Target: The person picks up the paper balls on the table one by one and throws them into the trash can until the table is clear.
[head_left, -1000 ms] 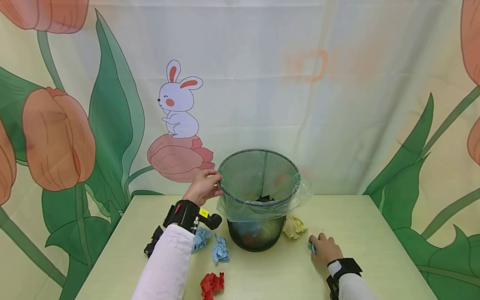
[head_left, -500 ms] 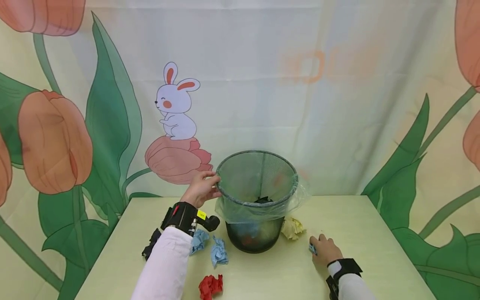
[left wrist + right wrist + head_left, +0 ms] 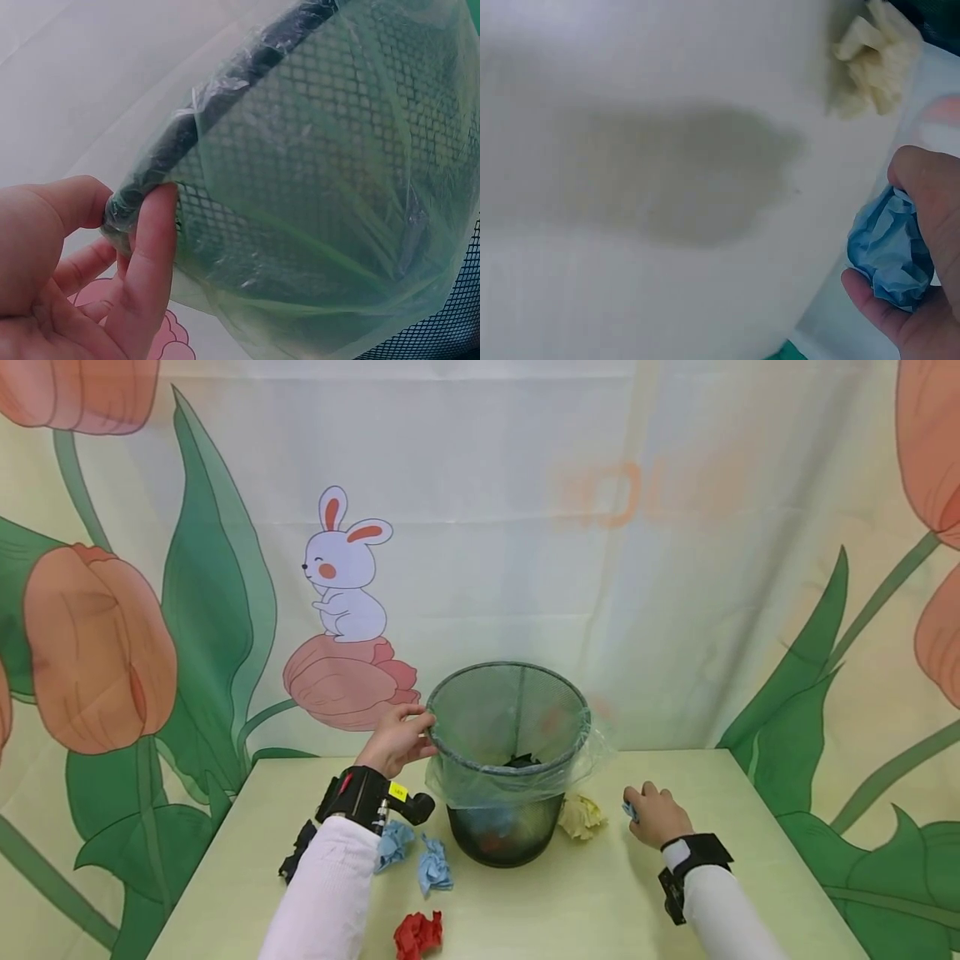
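A black mesh wastebasket (image 3: 506, 843) with a clear greenish plastic bag (image 3: 315, 225) over its rim stands at mid-table, with crumpled paper inside. At the rim's left side, my left hand (image 3: 396, 739) pinches the edge between thumb and fingers, bag included. My right hand (image 3: 658, 816) grips a crumpled blue paper ball (image 3: 891, 251), raised above the table to the right of the wastebasket. In the right wrist view, thumb and fingers wrap the ball and its far side is hidden. A crumpled yellow paper (image 3: 581, 816) lies beside the wastebasket's base, nearest to the right hand.
Left of the wastebasket lie two crumpled blue papers (image 3: 434, 865). A red one (image 3: 417, 935) sits near the front, and a black one (image 3: 298, 850) is partly behind the left forearm. A printed curtain (image 3: 480, 527) hangs behind the table (image 3: 562, 910).
My right hand has lifted from the table with the blue paper ball, moving slightly away from me. My left hand keeps its hold on the rim. The head view has shifted slightly.
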Action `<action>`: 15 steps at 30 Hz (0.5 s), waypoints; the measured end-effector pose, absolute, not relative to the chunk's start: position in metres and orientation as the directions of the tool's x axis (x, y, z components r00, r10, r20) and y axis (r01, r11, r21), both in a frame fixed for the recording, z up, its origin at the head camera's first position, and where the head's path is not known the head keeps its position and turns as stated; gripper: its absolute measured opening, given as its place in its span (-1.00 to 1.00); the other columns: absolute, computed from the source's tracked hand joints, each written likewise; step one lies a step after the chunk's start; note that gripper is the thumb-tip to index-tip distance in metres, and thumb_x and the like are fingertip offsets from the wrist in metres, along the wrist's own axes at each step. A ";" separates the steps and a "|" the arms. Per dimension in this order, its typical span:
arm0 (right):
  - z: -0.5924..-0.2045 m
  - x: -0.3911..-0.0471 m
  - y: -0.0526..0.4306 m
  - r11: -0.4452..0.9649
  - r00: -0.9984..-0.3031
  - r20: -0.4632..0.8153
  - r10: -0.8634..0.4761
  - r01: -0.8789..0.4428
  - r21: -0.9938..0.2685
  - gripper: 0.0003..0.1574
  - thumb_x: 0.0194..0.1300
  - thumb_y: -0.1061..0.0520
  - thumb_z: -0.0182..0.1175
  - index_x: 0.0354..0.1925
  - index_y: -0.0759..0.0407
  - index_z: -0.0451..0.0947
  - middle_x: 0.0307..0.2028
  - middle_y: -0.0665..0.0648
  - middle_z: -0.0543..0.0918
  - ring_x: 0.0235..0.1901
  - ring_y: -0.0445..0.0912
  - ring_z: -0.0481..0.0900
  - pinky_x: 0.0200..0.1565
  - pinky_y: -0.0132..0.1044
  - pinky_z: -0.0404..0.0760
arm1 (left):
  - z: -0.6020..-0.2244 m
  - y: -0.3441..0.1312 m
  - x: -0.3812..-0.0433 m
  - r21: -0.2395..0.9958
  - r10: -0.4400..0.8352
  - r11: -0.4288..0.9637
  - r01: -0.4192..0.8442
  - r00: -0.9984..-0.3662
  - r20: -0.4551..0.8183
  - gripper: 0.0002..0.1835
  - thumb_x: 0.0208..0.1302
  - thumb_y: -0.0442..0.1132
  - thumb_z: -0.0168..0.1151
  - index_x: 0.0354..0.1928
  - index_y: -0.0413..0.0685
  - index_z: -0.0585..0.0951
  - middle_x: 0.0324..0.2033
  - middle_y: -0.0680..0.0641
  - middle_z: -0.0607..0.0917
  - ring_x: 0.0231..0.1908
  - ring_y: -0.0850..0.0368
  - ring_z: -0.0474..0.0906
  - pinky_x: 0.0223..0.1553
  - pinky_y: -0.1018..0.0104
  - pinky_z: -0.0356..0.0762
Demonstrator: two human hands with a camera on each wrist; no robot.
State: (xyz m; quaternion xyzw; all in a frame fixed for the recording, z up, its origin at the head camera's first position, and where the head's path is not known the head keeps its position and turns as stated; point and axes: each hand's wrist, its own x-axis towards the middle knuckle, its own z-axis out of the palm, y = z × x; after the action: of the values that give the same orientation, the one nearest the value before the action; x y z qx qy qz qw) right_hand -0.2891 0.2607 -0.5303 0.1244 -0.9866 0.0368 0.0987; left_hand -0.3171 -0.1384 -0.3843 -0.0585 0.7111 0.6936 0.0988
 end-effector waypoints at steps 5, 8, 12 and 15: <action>-0.503 -0.300 0.263 0.963 -0.938 0.244 -0.248 -0.265 -0.041 -0.65 0.02 0.21 0.29 -0.19 0.15 0.42 -0.36 0.24 0.41 -0.47 0.08 0.40 -0.58 -0.08 0.53 | -0.385 -0.139 -0.317 0.976 0.053 0.029 -0.218 -0.974 -0.219 -0.52 0.34 -0.23 0.01 0.25 -0.17 0.23 -0.19 -0.13 0.37 -0.47 0.15 0.43 -0.45 0.44 0.59; -0.489 -0.307 0.265 0.963 -0.935 0.251 -0.252 -0.268 -0.032 -0.65 0.05 0.21 0.27 -0.16 0.16 0.42 -0.34 0.25 0.41 -0.45 0.10 0.41 -0.56 -0.07 0.52 | -0.385 -0.139 -0.317 0.976 0.053 0.036 -0.217 -0.974 -0.218 -0.52 0.35 -0.23 0.01 0.26 -0.17 0.23 -0.18 -0.14 0.38 -0.46 0.14 0.43 -0.43 0.44 0.59; -0.467 -0.313 0.265 0.959 -0.925 0.269 -0.270 -0.282 -0.007 -0.65 0.06 0.21 0.26 -0.15 0.18 0.41 -0.35 0.25 0.41 -0.46 0.11 0.41 -0.56 -0.07 0.51 | -0.385 -0.139 -0.317 0.975 0.053 0.038 -0.218 -0.974 -0.220 -0.53 0.35 -0.23 0.01 0.25 -0.17 0.23 -0.17 -0.14 0.38 -0.46 0.14 0.43 -0.43 0.45 0.59; -0.450 -0.312 0.264 0.957 -0.920 0.278 -0.278 -0.289 0.001 -0.66 0.07 0.22 0.26 -0.16 0.19 0.41 -0.36 0.25 0.41 -0.47 0.11 0.40 -0.55 -0.07 0.50 | -0.385 -0.139 -0.318 0.975 0.050 0.032 -0.219 -0.974 -0.221 -0.53 0.35 -0.23 0.02 0.24 -0.18 0.24 -0.18 -0.13 0.38 -0.46 0.15 0.43 -0.44 0.45 0.59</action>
State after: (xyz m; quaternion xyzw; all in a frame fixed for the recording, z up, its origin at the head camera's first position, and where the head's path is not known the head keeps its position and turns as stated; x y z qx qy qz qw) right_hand -0.3125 0.2642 -0.4502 0.1445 -0.9795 0.0199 0.1390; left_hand -0.3177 -0.1385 -0.3848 -0.0595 0.7119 0.6930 0.0970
